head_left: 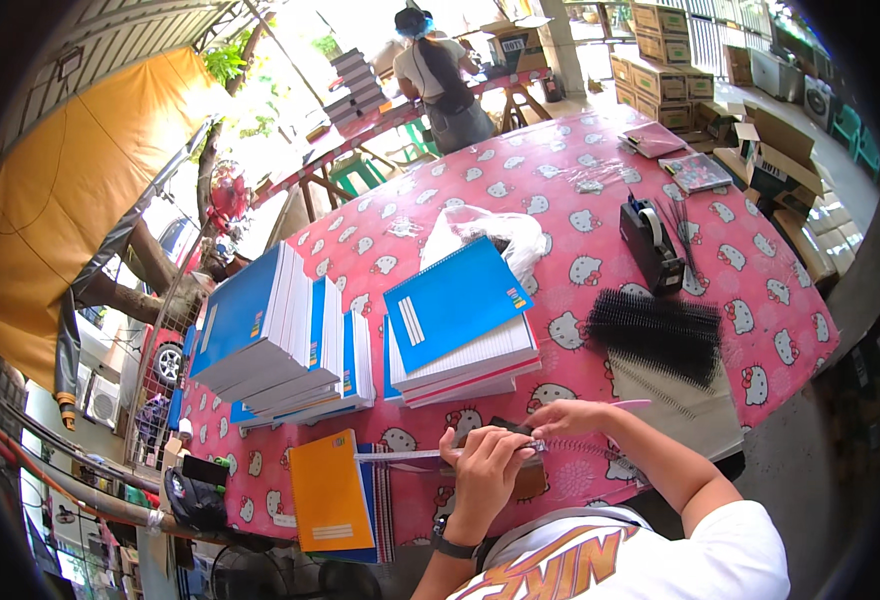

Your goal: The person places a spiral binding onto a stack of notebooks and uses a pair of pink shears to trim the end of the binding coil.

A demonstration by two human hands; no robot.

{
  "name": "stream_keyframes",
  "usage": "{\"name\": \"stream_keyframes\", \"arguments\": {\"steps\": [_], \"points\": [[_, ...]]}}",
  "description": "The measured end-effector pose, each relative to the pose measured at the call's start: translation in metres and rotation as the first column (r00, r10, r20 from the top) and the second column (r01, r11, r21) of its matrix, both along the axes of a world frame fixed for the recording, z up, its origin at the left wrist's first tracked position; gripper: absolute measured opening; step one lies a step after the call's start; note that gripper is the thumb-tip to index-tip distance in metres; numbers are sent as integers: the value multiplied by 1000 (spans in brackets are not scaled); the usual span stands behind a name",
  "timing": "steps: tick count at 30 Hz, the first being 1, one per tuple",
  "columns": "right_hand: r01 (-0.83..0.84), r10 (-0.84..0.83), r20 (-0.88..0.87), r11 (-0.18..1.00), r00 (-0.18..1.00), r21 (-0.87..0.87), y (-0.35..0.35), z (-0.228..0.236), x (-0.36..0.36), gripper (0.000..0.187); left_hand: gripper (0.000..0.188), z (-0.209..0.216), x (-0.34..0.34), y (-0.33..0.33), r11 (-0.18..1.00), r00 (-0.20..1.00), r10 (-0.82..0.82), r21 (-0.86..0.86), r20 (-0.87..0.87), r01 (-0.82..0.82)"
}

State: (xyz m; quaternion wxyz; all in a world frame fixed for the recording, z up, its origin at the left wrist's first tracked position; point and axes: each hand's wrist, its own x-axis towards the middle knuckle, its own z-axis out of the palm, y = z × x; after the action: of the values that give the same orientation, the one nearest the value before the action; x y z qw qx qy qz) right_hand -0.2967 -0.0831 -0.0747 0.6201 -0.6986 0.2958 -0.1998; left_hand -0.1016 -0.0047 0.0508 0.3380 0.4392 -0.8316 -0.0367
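Observation:
Near the table's front edge, my left hand (488, 462) is closed round a thin notebook (400, 457), seen edge-on and reaching out to the left. My right hand (567, 418) pinches a dark spiral binding coil (585, 450) at the notebook's right end, and the coil trails off to the right. The fingers of both hands nearly touch and hide where coil and pages meet. A yellow-covered notebook (332, 490) lies on a small bound pile left of my hands. Beyond them, a blue spiral notebook (455, 300) tops a stack of ruled pages.
Tall stacks of blue-covered notebooks (240, 310) stand at the left. On the right are a heap of black binding coils (655, 335) and a black tape dispenser (650, 245). A plastic bag (485, 230) lies behind. Another person (440, 85) works at a far table.

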Motion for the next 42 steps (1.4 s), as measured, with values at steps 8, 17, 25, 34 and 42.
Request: {"name": "stream_keyframes", "arguments": {"steps": [8,17,25,34,42], "points": [[385,-381,62,894,923,-231,29,38,-7,15,17,-1,5,0,1000,998,13,15,-60,-12],[28,-507,-323,567,799,-823,17,-13,-18,44,17,10,1,-9,974,994,18,226,-105,6],[-10,-468,-391,631,792,-776,0,-7,4,62,12,3,-8,-19,999,992,14,52,-128,-8],[2,-456,-485,730,746,-683,-7,-5,14,65,18,6,15,-18,984,989,150,92,8,-150],[32,-173,580,969,796,245,35,65,-18,77,22,2,10,-7,955,959,283,86,4,-283]]}}
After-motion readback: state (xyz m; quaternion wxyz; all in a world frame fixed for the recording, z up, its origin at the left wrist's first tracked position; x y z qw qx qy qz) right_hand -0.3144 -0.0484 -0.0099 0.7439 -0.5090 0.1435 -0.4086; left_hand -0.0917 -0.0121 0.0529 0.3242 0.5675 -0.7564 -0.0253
